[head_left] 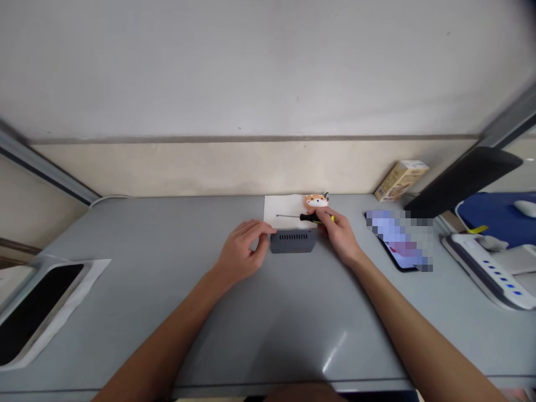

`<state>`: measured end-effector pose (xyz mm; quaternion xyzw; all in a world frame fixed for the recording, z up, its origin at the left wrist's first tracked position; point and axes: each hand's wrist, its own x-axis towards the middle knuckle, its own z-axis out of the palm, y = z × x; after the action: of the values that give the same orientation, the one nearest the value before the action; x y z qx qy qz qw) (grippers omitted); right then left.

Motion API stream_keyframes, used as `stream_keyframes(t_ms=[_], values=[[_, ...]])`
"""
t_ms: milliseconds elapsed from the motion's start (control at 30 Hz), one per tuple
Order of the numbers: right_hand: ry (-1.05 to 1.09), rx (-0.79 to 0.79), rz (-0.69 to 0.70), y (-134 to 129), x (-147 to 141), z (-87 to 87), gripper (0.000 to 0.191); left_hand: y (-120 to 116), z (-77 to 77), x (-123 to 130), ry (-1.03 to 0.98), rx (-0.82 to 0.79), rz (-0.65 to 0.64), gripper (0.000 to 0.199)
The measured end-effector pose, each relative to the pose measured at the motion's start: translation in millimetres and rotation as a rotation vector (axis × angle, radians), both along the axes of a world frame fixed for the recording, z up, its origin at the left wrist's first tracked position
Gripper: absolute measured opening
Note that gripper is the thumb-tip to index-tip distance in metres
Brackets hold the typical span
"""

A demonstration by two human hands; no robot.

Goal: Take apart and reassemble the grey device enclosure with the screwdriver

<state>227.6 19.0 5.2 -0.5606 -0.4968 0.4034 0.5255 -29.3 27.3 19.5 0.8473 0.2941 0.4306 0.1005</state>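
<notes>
The right hand (340, 234) is wrapped around a screwdriver (307, 218), while the left hand (243, 248), half-curled, touches a grey vented box (292, 244) between the 2 hands.

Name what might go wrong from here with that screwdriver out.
The screwdriver in the right hand points leftward, its tip close to the left hand; a slip might jab the fingers there.

The box lies just below the shaft in view, so a stray stroke could scratch its slotted side.

The fox-faced item sits right by the right hand and might get knocked.
</notes>
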Motion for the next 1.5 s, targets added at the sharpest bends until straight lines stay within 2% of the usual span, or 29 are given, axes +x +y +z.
stream_keyframes(t_ms=[233, 400, 500, 700, 900, 1267, 1500], values=[[0.488, 0.034, -0.101, 7, 9, 2.8, 0.032, -1, 3.3, 1, 0.064, 0.098, 0.042, 0.024], [0.726, 0.069, -0.215, 12, 22, 7.9, 0.025, -3, 6.5, 5, 0.054, 0.083, 0.082, 0.023], [0.813, 0.100, -0.289, 13, 31, 10.0, 0.017, -5, 10.2, 13, 0.125, 0.090, 0.104, 0.021], [0.822, 0.103, -0.346, 11, 37, 14.3, 0.013, -10, 14.3, 38, 0.275, 0.174, 0.003, 0.022], [0.818, 0.091, -0.353, 10, 34, 18.4, 0.015, -10, 8.8, 53, 0.266, 0.210, -0.008, 0.019], [0.824, 0.071, -0.349, 12, 33, 14.0, 0.013, -12, -0.7, 51, 0.217, 0.177, 0.039, 0.020], [0.814, 0.073, -0.326, 11, 32, 11.8, 0.013, -12, -1.9, 50, 0.253, 0.185, 0.034, 0.034]])
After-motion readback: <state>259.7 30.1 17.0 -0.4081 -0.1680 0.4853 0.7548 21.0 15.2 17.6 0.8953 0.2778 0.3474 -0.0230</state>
